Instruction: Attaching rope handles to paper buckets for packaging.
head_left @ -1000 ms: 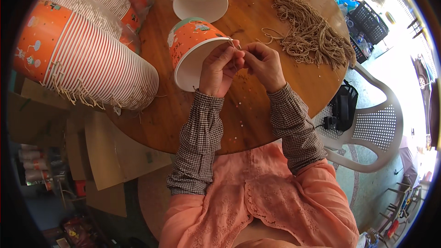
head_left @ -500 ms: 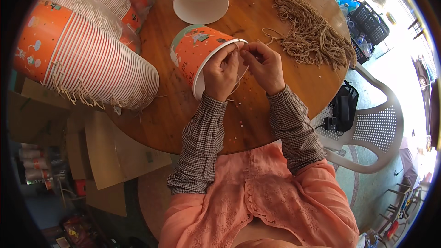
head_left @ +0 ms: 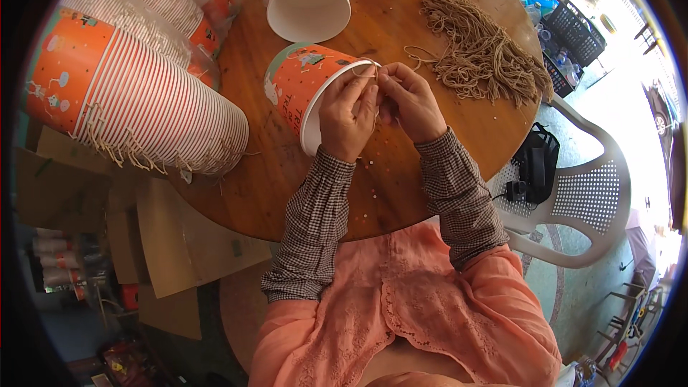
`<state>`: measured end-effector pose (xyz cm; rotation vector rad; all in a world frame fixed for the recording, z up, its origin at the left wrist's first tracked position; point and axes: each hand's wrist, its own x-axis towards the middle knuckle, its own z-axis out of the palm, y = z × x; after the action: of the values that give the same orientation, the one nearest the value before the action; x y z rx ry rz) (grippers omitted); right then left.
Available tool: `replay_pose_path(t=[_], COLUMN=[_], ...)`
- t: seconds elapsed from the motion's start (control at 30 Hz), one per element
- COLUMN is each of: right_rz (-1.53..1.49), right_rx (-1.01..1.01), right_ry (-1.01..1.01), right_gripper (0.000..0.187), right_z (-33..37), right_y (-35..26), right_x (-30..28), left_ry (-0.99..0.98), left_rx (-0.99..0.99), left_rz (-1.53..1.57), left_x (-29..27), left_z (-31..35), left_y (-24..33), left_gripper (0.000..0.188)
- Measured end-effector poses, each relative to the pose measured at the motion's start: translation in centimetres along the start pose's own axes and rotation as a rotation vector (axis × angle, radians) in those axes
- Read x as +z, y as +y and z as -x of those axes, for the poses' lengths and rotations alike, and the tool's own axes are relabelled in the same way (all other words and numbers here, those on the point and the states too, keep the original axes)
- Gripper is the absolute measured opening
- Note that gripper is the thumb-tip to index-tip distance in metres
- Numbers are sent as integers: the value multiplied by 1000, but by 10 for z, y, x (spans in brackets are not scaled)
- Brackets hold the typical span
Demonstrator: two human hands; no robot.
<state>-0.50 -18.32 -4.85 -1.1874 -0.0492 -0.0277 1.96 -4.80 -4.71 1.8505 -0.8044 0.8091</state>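
Note:
An orange printed paper bucket [head_left: 301, 82] lies on its side on the round wooden table, its white rim turned toward me. At the rim's upper right, my left hand [head_left: 349, 111] and my right hand [head_left: 412, 104] meet with fingertips pinched on a thin tan cord [head_left: 366, 74]. The cord loops by the rim; its other parts are hidden behind my fingers. My left hand overlaps the bucket's mouth, and my right hand is just outside it. A heap of tan cords [head_left: 484, 50] lies to the right of my hands.
To the left leans a long stack of nested orange buckets [head_left: 165, 100] with cord loops hanging off. White buckets [head_left: 308, 7] in plastic lie at the far side. A grey plastic chair [head_left: 588, 193] holds a black bag [head_left: 539, 165]. Cardboard boxes [head_left: 179, 236] stand below the table's left edge.
My fingers have drawn closer together at the rim, and the cord now makes a small loop there. The hanging cord end below my hands no longer shows.

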Motion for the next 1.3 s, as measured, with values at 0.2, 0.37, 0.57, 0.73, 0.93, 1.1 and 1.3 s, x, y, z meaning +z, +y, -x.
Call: replay_pose_path(t=[0.2, 0.37, 0.57, 0.73, 0.93, 1.1, 1.3], right_rz=[65, 191, 604, 684, 733, 837, 1022], right_rx=[-94, -164, -415, -589, -788, -1018, -1138], right_ry=[72, 8, 17, 16, -177, -271, -475], right_gripper=[14, 13, 8, 6, 6, 10, 16], right_z=[-6, -4, -11, -29, -39, -28, -10], right_y=[1, -13, -35, -67, -87, -89, -108], right_x=[-8, -1, -2, 16, 63, 86, 107], left_ry=[-87, -318, -731, -521, -252, -44, 47], left_rx=[10, 284, -17, -42, -297, -421, -281], left_rz=[-75, -209, -97, -164, 46, 224, 151], left_x=[-41, -52, -49, -60, -87, -104, -110], left_z=[-1, -80, -93, -85, -70, -40, -20], left_y=[49, 21, 5, 9, 24, 40, 41], left_gripper=[20, 29, 21, 19, 29, 17, 15])
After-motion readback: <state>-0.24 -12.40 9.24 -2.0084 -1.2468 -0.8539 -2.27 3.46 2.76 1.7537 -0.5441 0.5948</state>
